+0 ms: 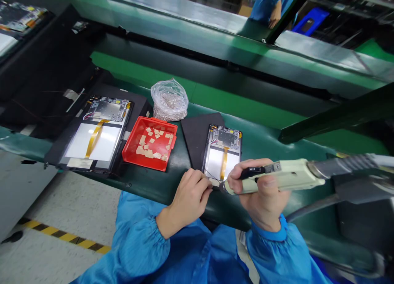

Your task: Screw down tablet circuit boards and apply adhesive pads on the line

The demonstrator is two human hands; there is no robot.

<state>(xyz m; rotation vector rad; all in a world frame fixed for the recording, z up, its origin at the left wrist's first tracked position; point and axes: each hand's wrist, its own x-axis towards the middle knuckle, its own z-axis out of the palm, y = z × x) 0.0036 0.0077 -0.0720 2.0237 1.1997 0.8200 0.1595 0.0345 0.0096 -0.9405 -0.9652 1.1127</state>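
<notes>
An opened tablet (232, 156) with bare circuit board, white battery and orange ribbon cable lies partly on a dark pad (197, 136). My left hand (191, 195) is closed at its lower left corner, fingers curled and fingertips pinching the near edge. My right hand (264, 198) grips a cream electric screwdriver (286, 177), held nearly level with a thumb and fingers round its body. The screwdriver's nose points left at the tablet's bottom edge, close to my left fingertips. Its very tip and any screw there are too small to make out.
Left of the tablet sits a red tray (160, 163) with small beige pieces. Behind it stands a clear bag of tiny metal parts (170, 103). Another opened tablet (98, 136) rests on black foam. A cable (344, 165) trails right; a green post (335, 111) slants behind.
</notes>
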